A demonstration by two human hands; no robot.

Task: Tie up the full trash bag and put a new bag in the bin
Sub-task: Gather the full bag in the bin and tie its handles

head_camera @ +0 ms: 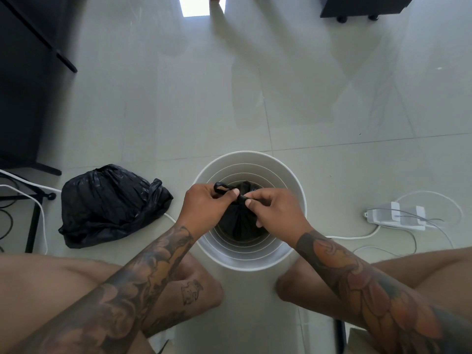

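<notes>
A round white bin (288,180) stands on the tiled floor between my knees. Inside it sits a black trash bag (237,223), its top gathered into a twisted neck. My left hand (204,208) pinches one black handle strip of that bag above the bin's opening. My right hand (274,210) pinches the other strip right beside it, at the knot. A second black bag (109,203) lies crumpled on the floor to the left of the bin.
A white power strip (398,218) with plugged adapters and white cables lies on the floor to the right. Cables and black metal furniture legs (35,221) stand at the left. A dark cabinet on wheels (357,8) is at the far top right.
</notes>
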